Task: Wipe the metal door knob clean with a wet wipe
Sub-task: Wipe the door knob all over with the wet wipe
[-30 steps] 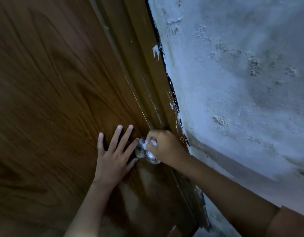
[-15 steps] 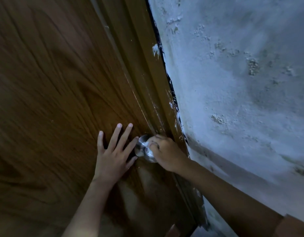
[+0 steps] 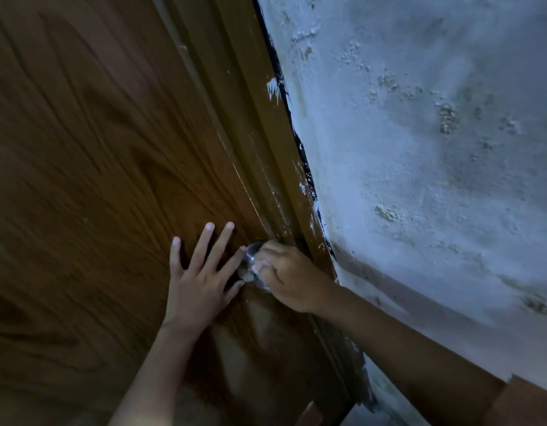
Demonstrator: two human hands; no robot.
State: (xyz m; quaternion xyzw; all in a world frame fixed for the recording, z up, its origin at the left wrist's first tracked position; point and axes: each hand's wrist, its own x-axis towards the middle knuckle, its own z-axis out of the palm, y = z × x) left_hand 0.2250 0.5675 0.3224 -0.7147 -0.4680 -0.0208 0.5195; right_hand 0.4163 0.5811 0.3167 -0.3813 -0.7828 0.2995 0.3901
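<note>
A round metal door knob (image 3: 250, 262) sticks out of the brown wooden door (image 3: 97, 179) near its right edge. My right hand (image 3: 289, 276) wraps over the knob from the right, pressing a white wet wipe (image 3: 260, 269) against it; only a small pale bit of the wipe shows under the fingers. My left hand (image 3: 201, 281) lies flat on the door just left of the knob, fingers spread, its fingertips close to the knob's base. Most of the knob is hidden by my right hand.
The brown door frame (image 3: 266, 155) runs diagonally right of the knob, flecked with white paint. Beyond it is a rough, stained whitish wall (image 3: 435, 164). The light is dim.
My right hand has shifted over the knob, covering more of it, with the wipe rubbing across its face. My left hand stays flat on the door.
</note>
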